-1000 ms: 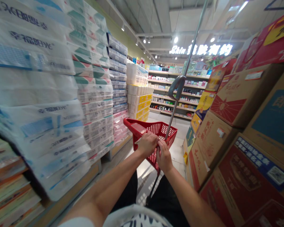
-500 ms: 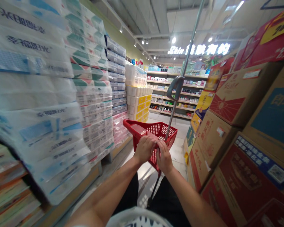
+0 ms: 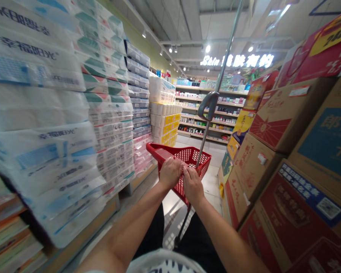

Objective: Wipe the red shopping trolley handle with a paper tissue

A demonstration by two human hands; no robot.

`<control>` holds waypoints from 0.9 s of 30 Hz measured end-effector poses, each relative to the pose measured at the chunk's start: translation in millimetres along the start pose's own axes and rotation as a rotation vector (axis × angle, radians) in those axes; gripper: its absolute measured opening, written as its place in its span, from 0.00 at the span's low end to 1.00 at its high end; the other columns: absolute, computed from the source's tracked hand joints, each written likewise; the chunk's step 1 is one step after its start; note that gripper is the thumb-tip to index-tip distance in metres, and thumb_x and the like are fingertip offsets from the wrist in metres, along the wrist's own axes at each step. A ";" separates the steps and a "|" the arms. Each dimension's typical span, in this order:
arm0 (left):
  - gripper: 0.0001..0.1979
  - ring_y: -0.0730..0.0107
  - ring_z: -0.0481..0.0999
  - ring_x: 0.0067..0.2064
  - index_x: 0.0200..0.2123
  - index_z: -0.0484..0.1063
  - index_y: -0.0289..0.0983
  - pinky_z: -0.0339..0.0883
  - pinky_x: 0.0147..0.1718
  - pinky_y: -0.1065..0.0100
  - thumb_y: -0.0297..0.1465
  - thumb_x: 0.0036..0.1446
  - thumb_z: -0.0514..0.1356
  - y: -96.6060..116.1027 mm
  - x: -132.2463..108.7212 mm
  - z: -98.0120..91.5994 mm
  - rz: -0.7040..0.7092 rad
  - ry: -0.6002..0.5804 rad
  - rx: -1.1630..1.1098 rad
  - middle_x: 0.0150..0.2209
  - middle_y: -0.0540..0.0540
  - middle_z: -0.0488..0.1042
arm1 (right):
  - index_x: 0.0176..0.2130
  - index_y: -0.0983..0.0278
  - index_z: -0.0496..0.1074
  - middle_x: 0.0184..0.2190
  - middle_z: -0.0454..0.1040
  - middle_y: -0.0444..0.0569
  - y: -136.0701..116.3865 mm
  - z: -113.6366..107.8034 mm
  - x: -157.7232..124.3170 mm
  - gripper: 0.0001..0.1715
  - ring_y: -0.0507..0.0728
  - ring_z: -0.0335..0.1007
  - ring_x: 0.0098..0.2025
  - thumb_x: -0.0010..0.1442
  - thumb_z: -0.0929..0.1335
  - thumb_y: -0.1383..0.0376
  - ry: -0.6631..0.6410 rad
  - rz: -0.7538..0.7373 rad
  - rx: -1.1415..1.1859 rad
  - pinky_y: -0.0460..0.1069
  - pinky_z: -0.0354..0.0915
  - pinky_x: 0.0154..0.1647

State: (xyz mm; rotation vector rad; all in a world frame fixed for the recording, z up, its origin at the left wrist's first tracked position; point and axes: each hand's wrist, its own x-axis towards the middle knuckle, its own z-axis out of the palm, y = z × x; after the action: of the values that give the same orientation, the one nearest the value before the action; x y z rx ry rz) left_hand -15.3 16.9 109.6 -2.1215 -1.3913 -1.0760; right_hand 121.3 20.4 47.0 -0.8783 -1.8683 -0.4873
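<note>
A red plastic shopping cart [image 3: 206,165] with perforated basket walls stands in front of me. My left hand [image 3: 170,172] and my right hand [image 3: 192,185] are side by side on its near rim, fingers curled over the bar; their fingertips meet near the middle. Left of my left hand, a flat pale red panel [image 3: 163,153] lies on the rim. A tall metal pole [image 3: 226,62] rises slanting from the basket and carries a grey loop-shaped grip [image 3: 208,106]. The hands hide part of the rim.
Tall stacks of wrapped tissue packs [image 3: 57,144] line the left side on a low wooden platform [image 3: 82,227]. Stacked cartons [image 3: 272,163] crowd the right. Pale floor tiles [image 3: 213,180] run between them towards shelves of small goods [image 3: 193,113] under a lit sign [image 3: 238,60].
The view has shifted slightly, so the left-hand stacks, the cart and the shelves sit a little further left in the picture. Both hands keep their place on the cart's rim.
</note>
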 end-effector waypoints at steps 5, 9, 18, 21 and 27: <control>0.14 0.63 0.70 0.33 0.26 0.68 0.38 0.61 0.41 0.57 0.32 0.63 0.50 2.7 15.0 1.6 0.054 -0.118 0.036 0.26 0.46 0.72 | 0.58 0.66 0.64 0.51 0.68 0.59 -2.3 -4.9 -5.2 0.22 0.64 0.60 0.58 0.65 0.61 0.68 0.047 -0.027 0.013 0.64 0.64 0.56; 0.14 0.65 0.69 0.32 0.25 0.68 0.39 0.60 0.45 0.56 0.33 0.63 0.51 -0.7 13.9 -1.5 0.148 -0.168 0.012 0.26 0.48 0.71 | 0.57 0.67 0.64 0.52 0.68 0.60 -4.6 -10.2 -6.4 0.22 0.64 0.59 0.59 0.64 0.61 0.68 0.023 -0.035 0.025 0.64 0.64 0.57; 0.14 0.61 0.71 0.39 0.30 0.70 0.38 0.61 0.45 0.56 0.32 0.64 0.48 3.9 -5.9 0.0 0.061 -0.007 -0.015 0.32 0.44 0.74 | 0.59 0.64 0.62 0.52 0.68 0.59 -2.6 -6.0 -6.7 0.24 0.64 0.61 0.58 0.64 0.61 0.68 0.066 -0.019 0.033 0.64 0.65 0.56; 0.16 0.62 0.71 0.34 0.25 0.69 0.38 0.61 0.40 0.58 0.33 0.63 0.50 3.9 12.3 -1.2 0.104 -0.133 0.007 0.27 0.45 0.74 | 0.59 0.65 0.61 0.51 0.68 0.59 -2.1 -7.8 -5.2 0.24 0.64 0.61 0.58 0.64 0.60 0.68 0.072 -0.012 0.046 0.64 0.65 0.56; 0.14 0.62 0.71 0.41 0.33 0.71 0.38 0.59 0.48 0.57 0.32 0.65 0.47 4.5 -6.1 0.5 0.112 -0.034 -0.023 0.34 0.44 0.75 | 0.59 0.66 0.61 0.52 0.67 0.60 -0.2 -10.5 -6.0 0.25 0.64 0.60 0.59 0.64 0.61 0.68 0.014 0.002 0.052 0.64 0.64 0.57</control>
State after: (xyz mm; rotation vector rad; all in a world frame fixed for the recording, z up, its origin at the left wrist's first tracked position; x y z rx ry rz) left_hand -12.4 11.6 105.0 -2.2152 -1.2649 -1.0211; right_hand 129.0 11.1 46.3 -0.8404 -1.8594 -0.4402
